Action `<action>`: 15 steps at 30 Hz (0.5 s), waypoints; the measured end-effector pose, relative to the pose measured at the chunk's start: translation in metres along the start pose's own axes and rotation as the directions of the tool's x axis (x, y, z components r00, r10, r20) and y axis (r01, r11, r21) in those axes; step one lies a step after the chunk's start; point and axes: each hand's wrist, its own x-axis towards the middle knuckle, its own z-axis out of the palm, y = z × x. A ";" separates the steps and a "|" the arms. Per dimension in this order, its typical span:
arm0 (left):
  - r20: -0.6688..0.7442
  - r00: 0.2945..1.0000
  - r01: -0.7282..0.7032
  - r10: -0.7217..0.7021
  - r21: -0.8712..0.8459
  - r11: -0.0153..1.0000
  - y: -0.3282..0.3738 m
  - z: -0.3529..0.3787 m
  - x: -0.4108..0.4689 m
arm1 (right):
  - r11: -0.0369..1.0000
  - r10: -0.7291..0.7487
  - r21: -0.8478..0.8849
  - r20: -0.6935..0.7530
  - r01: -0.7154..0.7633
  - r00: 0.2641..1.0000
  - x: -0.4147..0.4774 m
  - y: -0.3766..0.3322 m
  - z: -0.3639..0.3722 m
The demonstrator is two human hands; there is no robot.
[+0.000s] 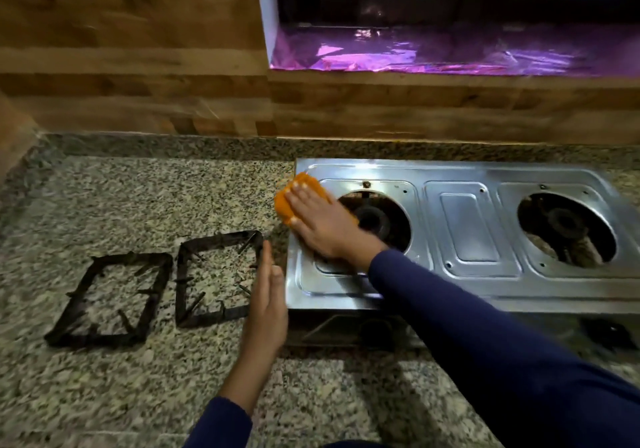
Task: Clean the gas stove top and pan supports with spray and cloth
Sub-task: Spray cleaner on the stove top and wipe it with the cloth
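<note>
Step in hand: wiping the stove (467, 170) top, left end. Right hand (318, 219) lies flat on the orange cloth (304, 184), fingers straight and slightly spread, pressing it down rather than pinching it. The cloth sits on the stove's far-left corner, just beside the left burner (372, 220) hole. Left hand (266, 305) stands edge-on against the stove's left side with fingers straight and pressed together, holding nothing. It looks like it is bracing the stove, but actual contact cannot be told. Both pan supports are off the stove and lie flat on the counter (156, 188) to its left: one support (207, 319) just beside the stove, the other support (131, 257) further left, the two near each other but apart. No spray bottle in view. The right burner (568, 226) sits open at the stove's right end. Judgement: top cleaning is partway and the supports look not yet wiped. The next move probably calls for dragging the cloth across toward the stove's middle panel and right end with steady downward pressure, steering round the burner holes so the cloth doesn't snag
</note>
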 end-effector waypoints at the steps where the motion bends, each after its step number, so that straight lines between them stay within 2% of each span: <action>1: -0.020 1.000 -0.003 0.003 -0.007 1.000 0.002 -0.005 0.004 | 1.000 -0.023 0.016 -0.021 0.024 0.999 -0.019 -0.011 0.005; 5: -0.012 0.998 -0.058 0.058 0.012 0.998 0.012 -0.021 0.028 | 0.995 -0.091 0.044 -0.052 0.094 0.994 -0.095 -0.044 0.020; 8: 0.059 0.991 -0.124 0.119 0.087 0.988 0.015 -0.016 0.039 | 0.998 -0.053 0.019 -0.056 0.054 0.997 -0.140 -0.050 0.026; 10: 0.127 0.980 -0.166 0.151 0.120 0.979 0.013 -0.005 0.041 | 0.998 0.062 -0.003 -0.100 -0.062 0.993 -0.164 -0.038 0.028; 12: 0.181 0.963 -0.231 0.198 0.179 0.956 0.005 0.004 0.040 | 0.968 0.248 0.007 -0.175 -0.251 0.953 -0.187 -0.015 0.024; 15: 0.207 0.948 -0.289 0.241 0.250 0.924 -0.007 0.010 0.041 | 0.822 0.554 -0.006 -0.225 -0.569 0.802 -0.220 0.038 0.012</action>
